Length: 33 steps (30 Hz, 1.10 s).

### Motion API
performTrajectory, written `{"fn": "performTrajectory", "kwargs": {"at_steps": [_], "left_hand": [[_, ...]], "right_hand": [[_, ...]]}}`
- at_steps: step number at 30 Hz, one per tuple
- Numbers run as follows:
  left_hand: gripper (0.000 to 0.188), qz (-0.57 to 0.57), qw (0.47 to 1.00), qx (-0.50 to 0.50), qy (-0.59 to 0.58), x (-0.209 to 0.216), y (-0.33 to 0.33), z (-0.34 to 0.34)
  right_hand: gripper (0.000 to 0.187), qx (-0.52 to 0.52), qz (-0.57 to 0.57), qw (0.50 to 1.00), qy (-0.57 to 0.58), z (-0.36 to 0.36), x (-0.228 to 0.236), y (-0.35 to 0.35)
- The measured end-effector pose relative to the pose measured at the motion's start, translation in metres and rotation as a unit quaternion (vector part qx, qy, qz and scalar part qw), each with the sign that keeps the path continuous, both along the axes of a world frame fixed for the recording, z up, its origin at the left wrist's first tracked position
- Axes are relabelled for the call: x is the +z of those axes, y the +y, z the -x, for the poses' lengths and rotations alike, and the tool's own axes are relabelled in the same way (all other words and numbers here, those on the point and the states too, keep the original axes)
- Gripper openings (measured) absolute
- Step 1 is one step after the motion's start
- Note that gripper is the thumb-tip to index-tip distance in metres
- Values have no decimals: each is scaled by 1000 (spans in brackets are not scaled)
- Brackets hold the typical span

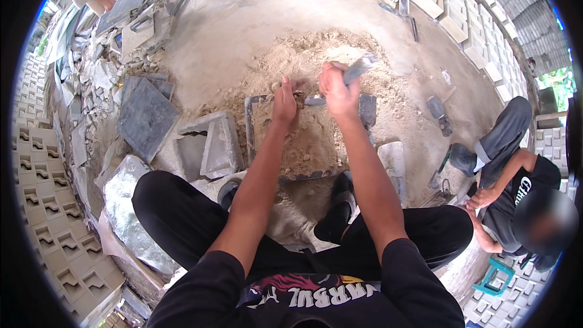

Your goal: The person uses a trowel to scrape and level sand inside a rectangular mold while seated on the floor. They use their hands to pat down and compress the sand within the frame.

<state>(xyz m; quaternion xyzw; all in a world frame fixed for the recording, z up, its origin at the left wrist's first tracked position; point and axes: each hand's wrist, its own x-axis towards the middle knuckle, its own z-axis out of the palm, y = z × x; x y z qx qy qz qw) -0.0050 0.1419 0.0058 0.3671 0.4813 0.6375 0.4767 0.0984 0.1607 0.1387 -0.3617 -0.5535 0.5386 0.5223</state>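
Between my feet lies a dark rectangular mould (249, 130), filled with crumbly tan sand mix (308, 146). My right hand (341, 92) is wrapped round a trowel over the mould's far right part. The trowel's flat grey metal blade (361, 68) tilts up to the right and is smeared by motion. My left hand (285, 102) is over the mould's far left part, its fingers stretched away from me and the thumb apart. It holds nothing that I can see. Whether its fingers touch the sand, I cannot tell.
A grey hollow cast block (220, 146) stands left of the mould, beside dark flat plates (146, 115). Loose sand (328, 45) is heaped beyond. At right lie a brush-like tool (437, 112) and a seated person (516, 188). Pale blocks (455, 15) line the far right.
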Motion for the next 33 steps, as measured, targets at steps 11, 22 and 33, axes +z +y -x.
{"fn": "performTrajectory", "kwargs": {"at_steps": [11,22,33], "left_hand": [[76,11,999,28,22,-6,-6,6],[67,-52,991,68,100,-13,-18,16],[51,-6,912,119,392,-21,-42,27]], "right_hand": [[31,-4,-27,1000,-11,10,-20,0],[37,14,18,1000,3,31,-20,2],[31,31,-10,999,17,31,-4,5]]}}
